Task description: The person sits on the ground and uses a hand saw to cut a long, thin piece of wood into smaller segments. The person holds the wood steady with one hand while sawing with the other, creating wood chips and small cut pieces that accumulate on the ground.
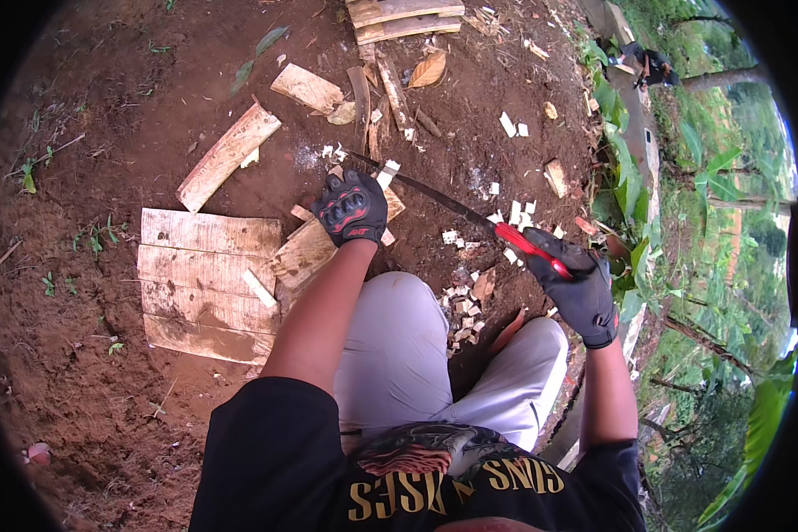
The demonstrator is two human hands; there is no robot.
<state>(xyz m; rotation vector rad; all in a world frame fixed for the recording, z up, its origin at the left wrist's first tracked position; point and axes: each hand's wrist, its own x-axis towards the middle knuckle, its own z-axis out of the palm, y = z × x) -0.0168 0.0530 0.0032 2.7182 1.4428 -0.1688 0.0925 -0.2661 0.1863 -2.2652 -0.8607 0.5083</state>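
My right hand (pixel 579 282), in a black glove, is closed around the red handle (pixel 534 251) of a handsaw. Its dark, narrow blade (pixel 443 200) slants up and left, passing against a pale wooden strip (pixel 387 175). The gloved left hand (pixel 353 209) is curled closed over the wood just left of the blade, pinning it down; its fingertips are hidden beneath. Under and beside that hand lies a weathered wooden board (pixel 305 254).
Several planks (pixel 206 273) lie side by side on the left. Loose boards (pixel 229 156) and stacked planks (pixel 405 19) are farther off. Small cut wooden blocks (pixel 463 310) litter the brown soil near my knees. Leafy plants (pixel 628 177) border the right, where another person (pixel 652 66) appears far off.
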